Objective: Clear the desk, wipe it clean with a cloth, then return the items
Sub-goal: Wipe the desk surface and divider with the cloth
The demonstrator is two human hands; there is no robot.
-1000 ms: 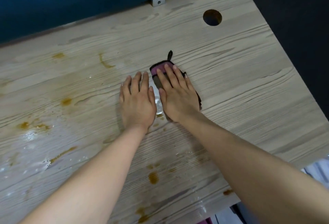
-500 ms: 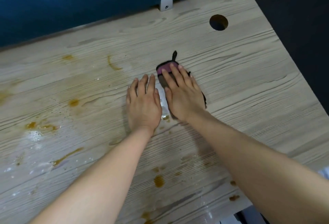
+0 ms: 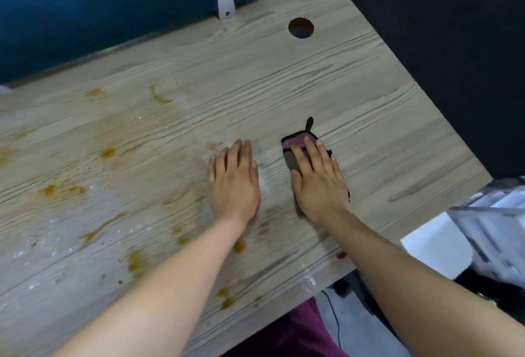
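A light wood-grain desk (image 3: 355,118) carries several brown stains and white specks, mostly on its left and near side. A small folded cloth (image 3: 295,145), purple with black trim and a black loop, lies right of centre. My right hand (image 3: 318,180) presses flat on the cloth with straight fingers and hides most of it. My left hand (image 3: 234,179) lies flat on the bare desk just left of the cloth, fingers straight, a narrow wet gap between the two hands.
A blue partition (image 3: 113,7) runs along the desk's far edge, held by a grey bracket (image 3: 225,6). A round cable hole (image 3: 301,28) sits at the far right. Off the right edge lie white and clear things (image 3: 468,231). A brown stain (image 3: 107,152) lies left.
My right hand has slid the cloth to the right, away from my left hand, which were side by side before. A wet streak shows between them.
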